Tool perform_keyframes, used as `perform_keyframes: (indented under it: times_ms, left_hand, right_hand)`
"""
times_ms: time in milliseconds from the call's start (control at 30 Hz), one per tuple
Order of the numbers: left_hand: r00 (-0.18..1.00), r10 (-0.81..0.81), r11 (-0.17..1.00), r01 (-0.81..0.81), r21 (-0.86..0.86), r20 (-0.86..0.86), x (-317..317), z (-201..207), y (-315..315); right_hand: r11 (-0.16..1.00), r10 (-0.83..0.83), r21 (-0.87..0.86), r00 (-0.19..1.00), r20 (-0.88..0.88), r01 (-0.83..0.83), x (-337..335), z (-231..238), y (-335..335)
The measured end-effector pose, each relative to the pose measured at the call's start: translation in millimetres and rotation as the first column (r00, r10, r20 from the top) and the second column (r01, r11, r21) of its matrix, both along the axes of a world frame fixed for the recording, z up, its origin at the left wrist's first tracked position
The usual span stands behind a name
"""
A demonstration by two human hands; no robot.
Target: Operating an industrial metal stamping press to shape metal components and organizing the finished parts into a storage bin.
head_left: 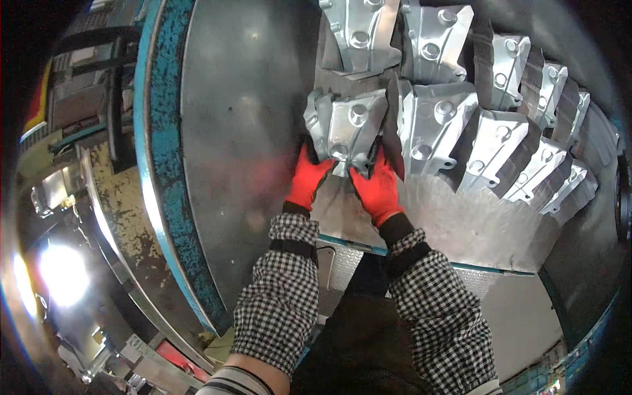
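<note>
Both of my hands wear red work gloves with dark cuffs. My left hand is closed around the lower left side of a small stack of stamped sheet-metal parts. On the lower right side of the same stack, my right hand is closed, its thumb near the front edge. Dark-coated fingertips are partly hidden behind the metal. The silvery parts have raised round bosses and angled flanges. Just to the right, close to my right hand, stands another nested stack of metal parts.
More nested metal parts stand in a row behind, with several stacks reaching to the right. They rest on a metal tabletop. A grey panel and a worn blue-edged beam run along the left. A bright lamp shines at lower left.
</note>
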State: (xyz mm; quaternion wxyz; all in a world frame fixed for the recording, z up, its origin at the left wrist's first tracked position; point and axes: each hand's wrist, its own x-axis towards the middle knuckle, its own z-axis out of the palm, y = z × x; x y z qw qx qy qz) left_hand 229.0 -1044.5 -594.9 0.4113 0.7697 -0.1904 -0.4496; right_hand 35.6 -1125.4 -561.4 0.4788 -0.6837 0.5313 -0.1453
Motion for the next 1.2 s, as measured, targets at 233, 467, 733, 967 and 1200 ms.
perform_keyframes:
  times_ms: [233, 467, 733, 967, 1200]
  left_hand:
    - [0.992, 0.086, 0.996, -0.085, 0.017, -0.092, 0.2, -19.5, -12.9]
    - [0.943, 0.288, 0.947, -0.306, -0.094, -0.169, -52.7, 2.6, 39.9]
    - [0.931, 0.35, 0.935, -0.342, 0.094, -0.1, -131.6, -27.0, 148.2]
    - [0.938, 0.291, 0.95, -0.259, 0.176, -0.19, -241.6, -12.3, 158.7]
    - [0.961, 0.229, 0.96, -0.197, 0.201, -0.154, -358.2, -29.5, 176.1]
  right_hand:
    - [0.968, 0.05, 0.251, 0.996, -0.069, -0.031, 14.2, -13.4, -10.2]
    - [0.962, 0.148, 0.245, 0.984, -0.099, -0.12, 1.5, 2.1, 23.2]
    - [0.941, 0.329, 0.134, 0.93, -0.162, -0.31, -62.8, 11.4, 72.7]
    - [0.927, 0.373, 0.133, 0.904, -0.21, -0.351, -164.0, 1.2, 89.7]
    - [0.934, 0.345, 0.172, 0.912, -0.22, -0.312, -260.4, 12.1, 91.2]
